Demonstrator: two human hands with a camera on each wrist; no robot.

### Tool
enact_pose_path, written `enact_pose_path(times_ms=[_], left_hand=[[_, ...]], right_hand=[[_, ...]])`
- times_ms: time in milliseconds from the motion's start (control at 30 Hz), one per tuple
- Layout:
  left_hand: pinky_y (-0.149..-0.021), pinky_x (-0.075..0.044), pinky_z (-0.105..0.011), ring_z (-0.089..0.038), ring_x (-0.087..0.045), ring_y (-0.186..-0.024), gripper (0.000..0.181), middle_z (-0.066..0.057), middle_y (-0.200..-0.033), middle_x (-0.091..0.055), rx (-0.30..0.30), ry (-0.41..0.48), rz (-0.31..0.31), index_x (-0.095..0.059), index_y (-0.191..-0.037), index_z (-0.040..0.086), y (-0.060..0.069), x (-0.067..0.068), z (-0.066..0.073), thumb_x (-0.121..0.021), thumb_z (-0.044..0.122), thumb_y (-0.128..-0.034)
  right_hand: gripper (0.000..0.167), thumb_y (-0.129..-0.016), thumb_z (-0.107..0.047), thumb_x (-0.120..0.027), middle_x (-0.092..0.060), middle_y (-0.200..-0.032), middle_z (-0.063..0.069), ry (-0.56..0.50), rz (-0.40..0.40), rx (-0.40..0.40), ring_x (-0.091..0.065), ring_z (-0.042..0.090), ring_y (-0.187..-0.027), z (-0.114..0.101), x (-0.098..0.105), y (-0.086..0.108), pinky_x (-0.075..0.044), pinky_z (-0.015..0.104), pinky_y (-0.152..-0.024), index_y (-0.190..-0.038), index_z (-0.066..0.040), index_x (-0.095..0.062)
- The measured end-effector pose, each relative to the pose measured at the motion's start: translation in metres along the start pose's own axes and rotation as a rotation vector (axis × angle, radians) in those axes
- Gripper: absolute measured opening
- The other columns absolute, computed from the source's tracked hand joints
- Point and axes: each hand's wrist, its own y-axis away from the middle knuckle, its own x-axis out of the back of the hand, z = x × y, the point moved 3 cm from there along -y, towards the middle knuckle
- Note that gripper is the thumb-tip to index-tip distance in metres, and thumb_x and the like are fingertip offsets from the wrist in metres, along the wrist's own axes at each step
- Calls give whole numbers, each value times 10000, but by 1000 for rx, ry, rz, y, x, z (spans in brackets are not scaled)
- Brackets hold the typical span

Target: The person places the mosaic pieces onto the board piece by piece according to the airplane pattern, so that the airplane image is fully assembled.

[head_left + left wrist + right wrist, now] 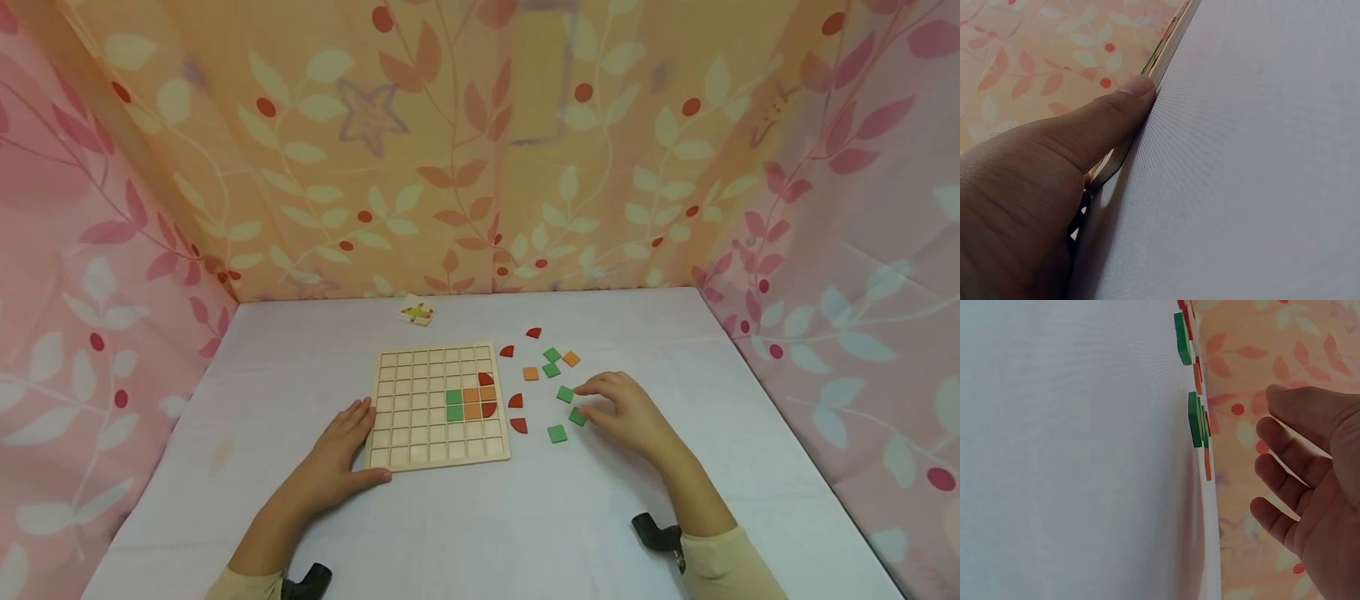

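A square wooden grid board [420, 433] lies flat on the table. Green squares, orange squares and red quarter-circle pieces sit in cells on its right half. My left hand [339, 450] rests against the board's left side, its thumb [1110, 115] along the near edge. Over the loose pieces to the right hovers my right hand [626, 412], its fingers loosely bent. In the right wrist view that hand [1316, 475] holds nothing and is apart from the green tiles [1195, 419]. Below its fingertips are two green squares, one farther [566, 394] and one nearer [577, 417].
Right of the board lie more loose pieces: a green square [557, 433], an orange square [531, 374], and several red quarter circles, one near the board [519, 426]. A small patterned card [417, 310] lies behind the board. Floral cloth [465, 167] walls the table's back and sides.
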Motion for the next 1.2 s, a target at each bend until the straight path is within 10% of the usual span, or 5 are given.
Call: enact_pose_path(times_ms=[1200], left_hand=[[-1265, -138, -545, -359, -121, -1583, 1174, -127, -1712, -173, 20, 15, -28, -284, -1600, 0, -1, 1, 2, -772, 680, -776]], right_hand=[[374, -813, -249, -880, -702, -1060, -34, 65, 8, -9, -571, 215, -1075, 35, -28, 9, -389, 444, -976, -1160, -164, -772]])
